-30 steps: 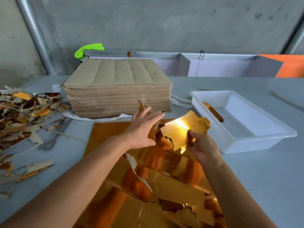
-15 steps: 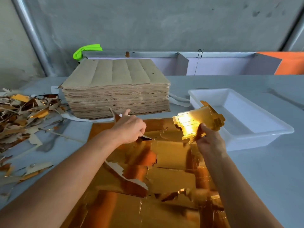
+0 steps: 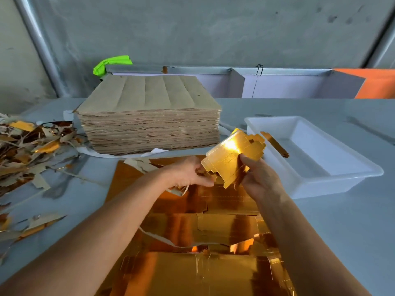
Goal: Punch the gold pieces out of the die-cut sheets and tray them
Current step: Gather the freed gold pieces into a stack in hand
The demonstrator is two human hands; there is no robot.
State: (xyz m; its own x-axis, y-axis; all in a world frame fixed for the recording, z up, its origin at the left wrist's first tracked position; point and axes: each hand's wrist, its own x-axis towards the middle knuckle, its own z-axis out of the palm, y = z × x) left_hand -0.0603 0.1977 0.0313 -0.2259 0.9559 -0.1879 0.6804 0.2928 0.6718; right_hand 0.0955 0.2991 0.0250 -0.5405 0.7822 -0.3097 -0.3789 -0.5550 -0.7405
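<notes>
Right hand (image 3: 259,180) grips gold piece (image 3: 232,153) beside white tray (image 3: 363,174); left hand (image 3: 188,173) pinches its lower edge

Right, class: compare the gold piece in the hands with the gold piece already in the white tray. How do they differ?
The held gold piece is broad with notched edges; the trayed gold piece shows as a narrow strip. The held one is gripped above the table by both the left hand and the right hand; the trayed one leans against the white tray wall. Both are shiny gold.

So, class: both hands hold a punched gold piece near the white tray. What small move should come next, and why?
Probably carry the gold piece right into the white tray: it looks free of the sheet, and the tray is beside the right hand.
</notes>
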